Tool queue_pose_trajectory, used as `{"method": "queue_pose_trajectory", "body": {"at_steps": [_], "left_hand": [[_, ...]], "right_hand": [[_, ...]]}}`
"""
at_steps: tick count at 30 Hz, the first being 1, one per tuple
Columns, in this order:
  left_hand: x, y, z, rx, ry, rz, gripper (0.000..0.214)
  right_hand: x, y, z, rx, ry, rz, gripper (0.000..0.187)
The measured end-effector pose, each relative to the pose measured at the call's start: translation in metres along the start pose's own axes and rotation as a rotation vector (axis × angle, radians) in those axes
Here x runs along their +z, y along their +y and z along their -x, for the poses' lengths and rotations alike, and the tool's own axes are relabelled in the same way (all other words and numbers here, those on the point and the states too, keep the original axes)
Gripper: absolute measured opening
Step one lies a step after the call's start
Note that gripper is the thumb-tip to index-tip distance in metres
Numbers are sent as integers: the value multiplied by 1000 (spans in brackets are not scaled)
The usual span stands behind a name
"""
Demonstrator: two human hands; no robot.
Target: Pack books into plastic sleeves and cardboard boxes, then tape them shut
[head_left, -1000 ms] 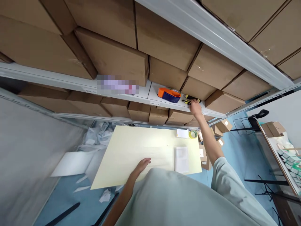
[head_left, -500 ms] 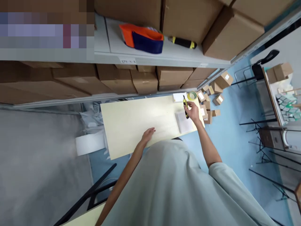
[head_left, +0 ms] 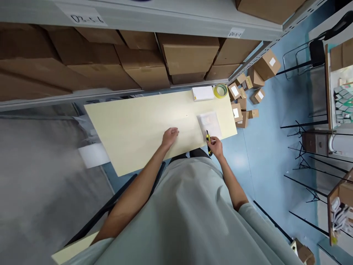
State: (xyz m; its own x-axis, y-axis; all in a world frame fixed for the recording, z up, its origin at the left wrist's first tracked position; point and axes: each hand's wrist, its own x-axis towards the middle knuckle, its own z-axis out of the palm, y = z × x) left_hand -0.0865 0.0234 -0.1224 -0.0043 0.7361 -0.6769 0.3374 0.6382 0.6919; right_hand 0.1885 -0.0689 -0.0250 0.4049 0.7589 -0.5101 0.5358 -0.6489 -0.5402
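Note:
My right hand (head_left: 216, 144) is closed around a black and yellow utility knife (head_left: 208, 141) at the near edge of the pale yellow table (head_left: 132, 129). Just beyond the knife lies a clear plastic packet (head_left: 209, 123) flat on the table. My left hand (head_left: 169, 135) rests on the tabletop with its fingers curled under, nothing visible in it. At the far right corner of the table sit a white box (head_left: 202, 93) and a roll of yellowish tape (head_left: 221, 90).
Metal shelving (head_left: 154, 16) packed with brown cardboard boxes (head_left: 190, 55) runs behind the table. Several small cartons (head_left: 242, 106) lie on the blue floor to the right. Black stands (head_left: 306, 173) and another worktable (head_left: 340, 88) are further right. White foam sheet (head_left: 92, 154) lies left.
My right hand took the knife from the upper shelf and brought it down to the table's near edge by the packet. My view tilted down. The left hand stayed on the table.

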Motion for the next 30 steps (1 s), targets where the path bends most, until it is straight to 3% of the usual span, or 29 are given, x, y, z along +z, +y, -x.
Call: {"method": "queue_pose_trajectory", "body": {"at_steps": [6, 12, 17, 30], "left_hand": [[31, 59, -20, 72, -31, -281, 32], [49, 81, -45, -61, 5, -534, 36], [58, 91, -59, -209, 77, -592, 62], [71, 84, -75, -238, 178, -550, 60]], "right_hand": [[18, -52, -65, -167, -201, 272, 32], [43, -80, -110, -266, -219, 497, 34], [53, -85, -118, -313, -265, 568, 30], [48, -95, -109, -368, -326, 661, 36]]}}
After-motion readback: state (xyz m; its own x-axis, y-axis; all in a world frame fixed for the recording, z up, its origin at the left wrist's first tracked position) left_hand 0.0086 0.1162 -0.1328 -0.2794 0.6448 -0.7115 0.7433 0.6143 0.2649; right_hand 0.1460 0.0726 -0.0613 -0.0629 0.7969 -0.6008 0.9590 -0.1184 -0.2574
